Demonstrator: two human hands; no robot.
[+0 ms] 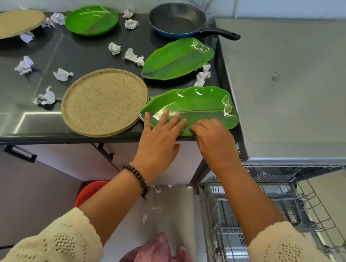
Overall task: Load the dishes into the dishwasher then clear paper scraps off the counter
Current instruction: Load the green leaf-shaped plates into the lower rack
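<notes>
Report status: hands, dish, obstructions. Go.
Left hand flat on nearest leaf plate. Right hand gripping its near edge. Plate on counter; dishwasher rack open, empty.

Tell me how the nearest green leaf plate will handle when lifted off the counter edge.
The leaf plate looks rigid, so it likely lifts without flexing. Its glossy surface may be slippery. It is long and shallow, and the left hand and right hand both sit at its near rim, so it might tip.

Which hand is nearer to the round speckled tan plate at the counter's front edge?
Left. The left hand rests on the near leaf plate just right of the tan plate; the right hand grips the leaf plate's edge farther right.
</notes>
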